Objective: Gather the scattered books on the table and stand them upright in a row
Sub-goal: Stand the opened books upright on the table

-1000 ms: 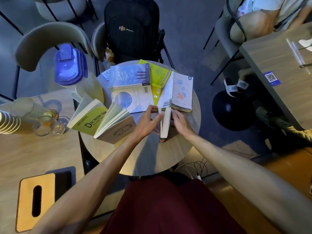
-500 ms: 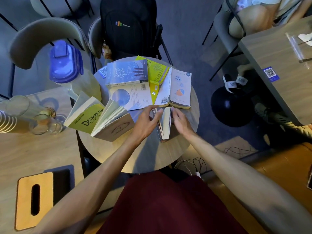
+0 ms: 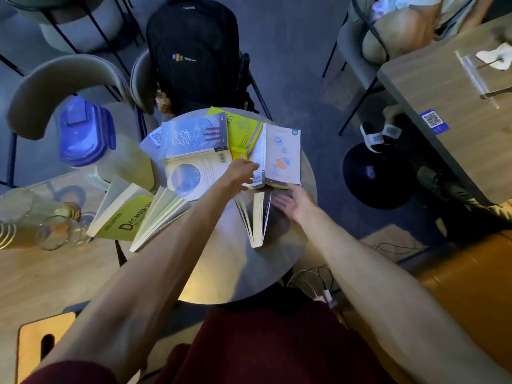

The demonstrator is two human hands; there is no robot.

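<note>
Mid-frame on the round desk, one book is now standing unaided as both grips, released, are leaving it: left hand reaching for the white book, right hand hovering open.

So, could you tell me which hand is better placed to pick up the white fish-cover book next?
Left, probably: the left hand already lies on the white fish-cover book, while the right hand hovers open beside the standing book.
</note>
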